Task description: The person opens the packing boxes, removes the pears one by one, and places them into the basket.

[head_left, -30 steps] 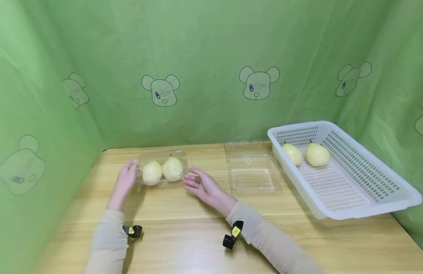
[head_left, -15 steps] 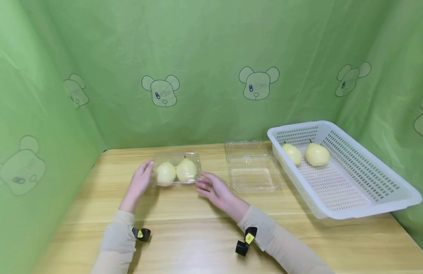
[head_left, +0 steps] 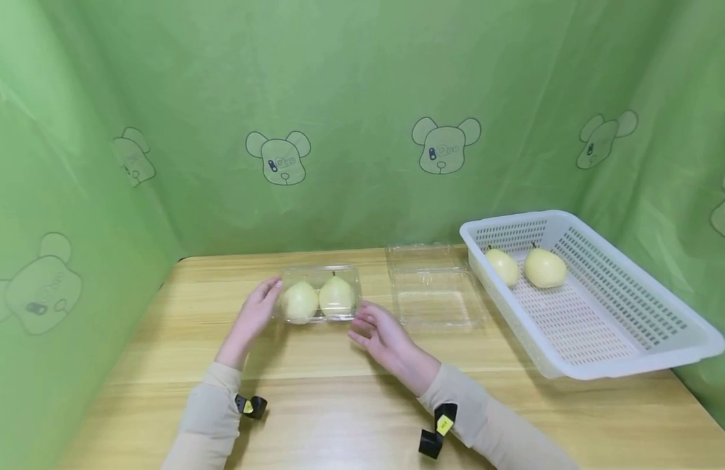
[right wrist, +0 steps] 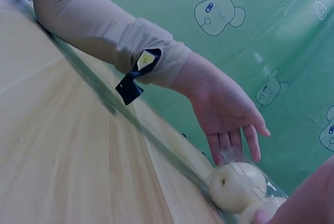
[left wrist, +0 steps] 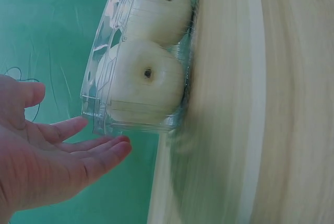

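Note:
A closed clear plastic clamshell box [head_left: 321, 269] with two pale yellow pears [head_left: 337, 297] in it sits left of the middle of the table. In the left wrist view my left hand [left wrist: 62, 156] has its fingers extended, the fingertips right at the end of the box. My right hand [head_left: 391, 339] is at the opposite end, thumb and fingers spread loosely by the corner. Part of the right hand [right wrist: 308, 198] shows at the lower right of the right wrist view, over the near end of the box.
An open, clear clamshell box [head_left: 438, 307] lies right of the hands. Farther right, a white perforated plastic basket [head_left: 603, 346] holds two more pears [head_left: 545, 267]. Green curtains [head_left: 356, 78] with bear-head prints enclose the wooden table [head_left: 315, 405] at the back and sides.
The filled box and both hands have moved to the right, toward the open clamshell, and the box now lies straighter. The basket and open clamshell stay put.

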`<state>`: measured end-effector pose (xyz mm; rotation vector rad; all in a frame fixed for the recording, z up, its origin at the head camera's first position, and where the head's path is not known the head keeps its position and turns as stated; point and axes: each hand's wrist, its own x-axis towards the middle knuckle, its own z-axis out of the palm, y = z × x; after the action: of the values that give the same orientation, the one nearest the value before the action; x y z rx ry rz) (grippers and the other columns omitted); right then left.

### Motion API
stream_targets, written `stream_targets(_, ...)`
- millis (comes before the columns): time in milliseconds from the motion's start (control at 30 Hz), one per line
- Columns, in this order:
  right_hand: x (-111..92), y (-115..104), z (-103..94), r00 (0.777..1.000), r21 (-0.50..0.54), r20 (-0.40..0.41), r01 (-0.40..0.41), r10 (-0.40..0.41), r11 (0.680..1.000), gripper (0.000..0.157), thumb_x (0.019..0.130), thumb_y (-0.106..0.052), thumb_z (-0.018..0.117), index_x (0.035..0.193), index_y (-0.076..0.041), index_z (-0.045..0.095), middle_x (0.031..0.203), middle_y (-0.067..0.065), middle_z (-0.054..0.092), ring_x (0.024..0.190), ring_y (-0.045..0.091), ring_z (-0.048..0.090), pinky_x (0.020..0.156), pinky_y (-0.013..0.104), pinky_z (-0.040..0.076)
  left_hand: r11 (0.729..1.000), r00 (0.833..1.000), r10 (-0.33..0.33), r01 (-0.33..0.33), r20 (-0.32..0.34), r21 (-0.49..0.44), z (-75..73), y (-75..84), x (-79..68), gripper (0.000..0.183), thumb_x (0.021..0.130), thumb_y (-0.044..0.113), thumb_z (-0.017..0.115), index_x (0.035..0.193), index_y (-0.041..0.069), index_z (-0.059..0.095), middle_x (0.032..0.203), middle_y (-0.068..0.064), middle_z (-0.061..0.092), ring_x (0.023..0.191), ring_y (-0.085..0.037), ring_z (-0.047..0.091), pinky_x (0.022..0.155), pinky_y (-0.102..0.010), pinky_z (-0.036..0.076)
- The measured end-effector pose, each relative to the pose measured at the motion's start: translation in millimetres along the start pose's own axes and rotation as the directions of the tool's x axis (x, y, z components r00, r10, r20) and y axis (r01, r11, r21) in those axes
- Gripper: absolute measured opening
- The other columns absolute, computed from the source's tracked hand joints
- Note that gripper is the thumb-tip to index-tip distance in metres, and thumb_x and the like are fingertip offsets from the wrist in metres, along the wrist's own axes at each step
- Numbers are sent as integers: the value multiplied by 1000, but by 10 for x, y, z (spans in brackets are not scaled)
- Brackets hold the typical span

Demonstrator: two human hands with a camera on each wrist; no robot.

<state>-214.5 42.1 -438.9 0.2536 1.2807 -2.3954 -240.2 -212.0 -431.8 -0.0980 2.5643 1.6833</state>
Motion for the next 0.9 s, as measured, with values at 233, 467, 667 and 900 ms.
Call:
stream_targets(233, -22, -31, -8, 999, -71, -8, 34, -35, 997, 60, 99, -8, 39, 153, 1, 16, 156, 25, 19, 146, 39, 19, 122, 54, 20, 1000, 1000, 10, -10, 15, 13, 21, 21, -18, 65, 102, 45, 38, 153, 6, 26, 159, -20, 26, 146, -39, 27, 121, -54, 23)
stream_targets(467, 78, -65, -19, 996, -134, -9, 89, -91, 987, 62, 97, -6, 43, 154, -1, 17, 157, 21, 20, 141, 34, 23, 122, 50, 21, 999, 999, 42, -42, -3, -9, 1, 158, -107, 61, 102, 34, 46, 152, 4, 28, 158, -21, 27, 147, -40, 25, 122, -52, 22)
stream_targets(667, 190, -89, -4, 989, -188, -2, 146, -149, 971, 65, 95, -6, 45, 153, -1, 18, 162, 18, 12, 146, 36, 18, 123, 55, 14, 995, 995, 97, -96, 18, -41, 20, 255, -175, 54, 101, 28, 49, 148, 4, 36, 157, -17, 33, 147, -38, 26, 122, -52, 23)
stream_targets(900, 344, -169, 62, 982, -206, -40, 175, -187, 963, 66, 93, -6, 48, 153, -2, 21, 161, 15, 16, 145, 35, 19, 123, 55, 15, 988, 990, 136, -135, 20, -73, 142, 378, -250, 47, 99, 19, 53, 142, 1, 46, 151, -19, 42, 140, -36, 39, 119, -50, 30)
